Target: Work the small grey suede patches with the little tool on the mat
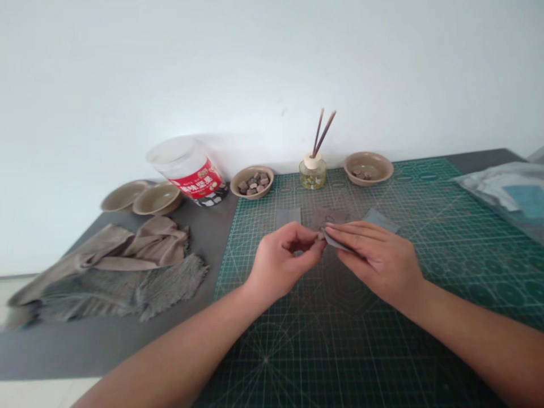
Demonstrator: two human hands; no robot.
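My left hand (285, 253) is closed in a pinch on a small stone (321, 236), mostly covered by my fingertips. My right hand (378, 255) grips a folded grey piece of sandpaper (337, 242), its edge pressed against or very near the stone. Both hands meet above the green cutting mat (297, 351). Just beyond them lie a light grey square sheet (288, 217), a brownish sheet (329, 216) with a dark mark, and a blue-grey sheet (381, 220), partly behind my right hand.
Along the wall stand a bowl of stones (252, 195), a reed diffuser (313, 173), a bowl with few stones (369, 164) and a red-labelled plastic jar (191, 175). Two bowls (123, 197) and crumpled cloths (114, 272) are left. A plastic bag (510, 190) lies right.
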